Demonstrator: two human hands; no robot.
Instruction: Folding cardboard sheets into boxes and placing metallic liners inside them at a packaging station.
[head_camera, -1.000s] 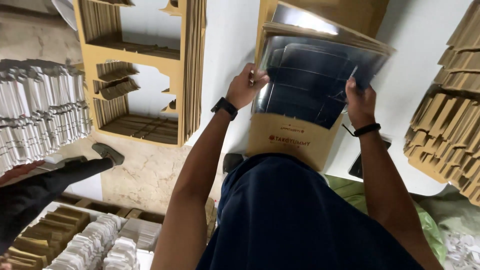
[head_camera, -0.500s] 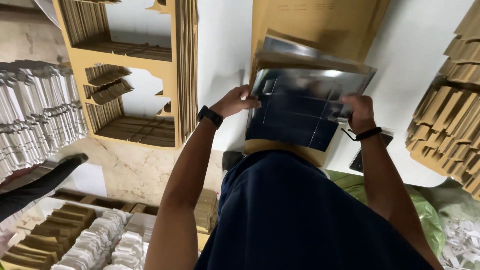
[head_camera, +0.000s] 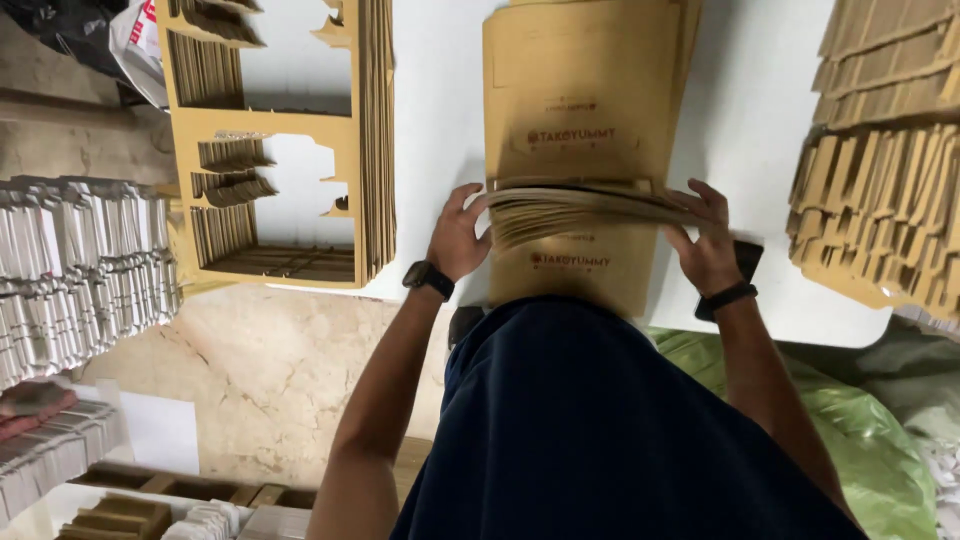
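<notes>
Far left: rows of pale folded cartons (head_camera: 70, 270) stacked on edge, a few more down in the bottom corner.
Left on the desk: a thick pile of brown cardboard frames (head_camera: 290, 150) with the shapes already punched out, so you see the white desk (head_camera: 440, 110) through the holes.
Left hand: the left hand (head_camera: 458, 238) is gripping the left edge of a sheaf of brown cardboard sheets (head_camera: 580, 212), fingers curled round it, dark watch on the wrist.
Middle: that sheaf is pretty much edge-on to the camera, held just above a flat stack of brown printed sheets (head_camera: 585, 90) lying on the desk right in front of the person.
Right hand: the right hand (head_camera: 705, 245) is clamped on the right end of the same sheaf, fingers spread over the top, dark band on the wrist.
Far right: a heap of brown cardboard cutouts (head_camera: 880, 200) fanned along the desk edge, with a green bag (head_camera: 860, 420) below it.
</notes>
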